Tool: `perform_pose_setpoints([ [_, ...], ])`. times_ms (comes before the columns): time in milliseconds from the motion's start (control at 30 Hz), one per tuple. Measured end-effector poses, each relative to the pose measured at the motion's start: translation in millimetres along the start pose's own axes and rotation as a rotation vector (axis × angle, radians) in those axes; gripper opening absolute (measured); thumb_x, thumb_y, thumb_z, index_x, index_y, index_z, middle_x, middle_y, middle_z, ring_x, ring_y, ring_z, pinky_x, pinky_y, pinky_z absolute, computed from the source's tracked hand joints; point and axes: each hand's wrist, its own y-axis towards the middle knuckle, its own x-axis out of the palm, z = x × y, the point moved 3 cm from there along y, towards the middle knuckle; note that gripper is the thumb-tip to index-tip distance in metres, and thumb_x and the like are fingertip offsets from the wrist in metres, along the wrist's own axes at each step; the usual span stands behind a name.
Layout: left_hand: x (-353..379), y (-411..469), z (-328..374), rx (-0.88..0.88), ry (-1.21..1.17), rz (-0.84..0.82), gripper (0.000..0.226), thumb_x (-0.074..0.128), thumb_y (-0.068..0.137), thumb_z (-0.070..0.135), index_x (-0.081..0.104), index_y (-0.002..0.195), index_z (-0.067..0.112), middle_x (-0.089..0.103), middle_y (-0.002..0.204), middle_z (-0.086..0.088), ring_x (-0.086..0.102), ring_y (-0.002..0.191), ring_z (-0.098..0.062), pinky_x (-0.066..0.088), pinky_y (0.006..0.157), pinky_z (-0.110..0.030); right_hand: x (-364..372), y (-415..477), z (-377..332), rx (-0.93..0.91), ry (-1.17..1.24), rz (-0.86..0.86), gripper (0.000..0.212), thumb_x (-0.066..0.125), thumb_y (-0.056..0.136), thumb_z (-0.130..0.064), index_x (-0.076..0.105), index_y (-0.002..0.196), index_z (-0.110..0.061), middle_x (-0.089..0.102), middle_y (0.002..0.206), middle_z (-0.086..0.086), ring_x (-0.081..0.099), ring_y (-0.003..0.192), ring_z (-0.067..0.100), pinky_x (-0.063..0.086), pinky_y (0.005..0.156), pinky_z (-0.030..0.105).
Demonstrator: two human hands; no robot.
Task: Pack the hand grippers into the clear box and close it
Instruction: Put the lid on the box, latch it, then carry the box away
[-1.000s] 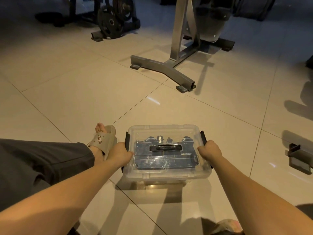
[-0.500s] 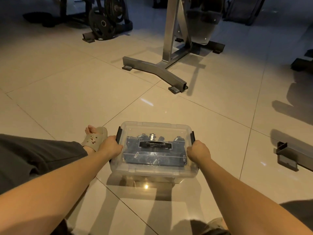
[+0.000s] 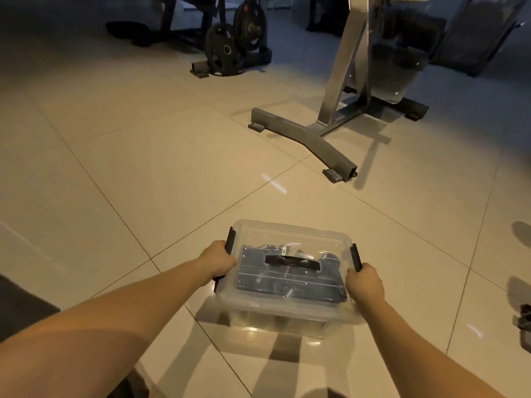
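The lidded box [image 3: 290, 239] is gripped at its left latch by the left hand [image 3: 219, 259]. Its right latch is gripped by the right hand [image 3: 366, 284]. Grippers [image 3: 287, 282] are seen inside.

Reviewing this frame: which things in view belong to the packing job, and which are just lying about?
Job in hand:
clear box, lid on
hand grippers, dimly visible inside
left hand and right hand, each gripping a side of the box at the black latches

Lying about:
weight plates
grey metal stand base
dark object at the right edge, unclear
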Motion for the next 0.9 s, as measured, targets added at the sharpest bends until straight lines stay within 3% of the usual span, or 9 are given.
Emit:
perform_pose_setpoints([
  [100, -54, -6, 5, -0.021, -0.049, 0.052, 0.021, 0.063, 0.091, 0.008, 0.058, 0.111, 0.007, 0.064, 0.104, -0.015, 0.062, 0.086, -0.026, 0.052, 0.066, -0.033, 12, -5, -45, -0.079, 0.016, 0.003, 0.029, 0.053, 0.099, -0.023, 0.062, 0.117, -0.002, 0.068, 0.102, 0.018, 0.059, 0.084, 0.035, 0.045, 0.071, 0.034],
  [200, -124, -24, 3, -0.026, -0.021, 0.107, 0.024, 0.068, 0.089, 0.010, 0.056, 0.111, 0.007, 0.061, 0.095, -0.010, 0.062, 0.079, -0.022, 0.050, 0.058, -0.030, 26, -23, -109, -0.172, 0.059, -0.025, 0.028, 0.054, 0.098, -0.026, 0.064, 0.114, -0.005, 0.067, 0.098, 0.014, 0.061, 0.084, 0.034, 0.048, 0.073, 0.036],
  [467, -308, -96, -37, -0.054, -0.161, 0.350, 0.030, 0.071, 0.092, 0.015, 0.055, 0.117, 0.008, 0.064, 0.098, -0.010, 0.064, 0.081, -0.024, 0.050, 0.053, -0.032, 49, -95, -339, -0.490, 0.151, -0.097, 0.033, 0.057, 0.098, -0.032, 0.063, 0.124, -0.012, 0.069, 0.113, 0.011, 0.064, 0.094, 0.031, 0.048, 0.074, 0.035],
  [633, -374, -129, -76, -0.078, -0.233, 0.498, 0.039, 0.071, 0.092, 0.016, 0.054, 0.126, 0.009, 0.065, 0.109, -0.012, 0.064, 0.086, -0.024, 0.052, 0.059, -0.033, 92, -134, -420, -0.655, 0.197, -0.130, 0.034, 0.058, 0.097, -0.031, 0.066, 0.124, -0.011, 0.070, 0.112, 0.011, 0.060, 0.088, 0.029, 0.044, 0.074, 0.032],
  [733, -390, -138, -111, -0.153, -0.301, 0.575, 0.045, 0.071, 0.091, 0.017, 0.052, 0.131, 0.010, 0.065, 0.110, -0.012, 0.065, 0.093, -0.027, 0.058, 0.069, -0.039, 127, -152, -455, -0.744, 0.208, -0.187, 0.035, 0.060, 0.094, -0.032, 0.067, 0.123, -0.013, 0.072, 0.112, 0.010, 0.064, 0.092, 0.031, 0.052, 0.081, 0.036],
  [900, -397, -155, -165, -0.335, -0.385, 0.665, 0.036, 0.073, 0.090, 0.021, 0.049, 0.116, 0.016, 0.063, 0.105, -0.009, 0.066, 0.091, -0.027, 0.060, 0.074, -0.040, 194, -177, -504, -0.876, 0.146, -0.346, 0.034, 0.063, 0.092, -0.033, 0.069, 0.119, -0.013, 0.073, 0.110, 0.009, 0.068, 0.095, 0.033, 0.054, 0.085, 0.040],
])
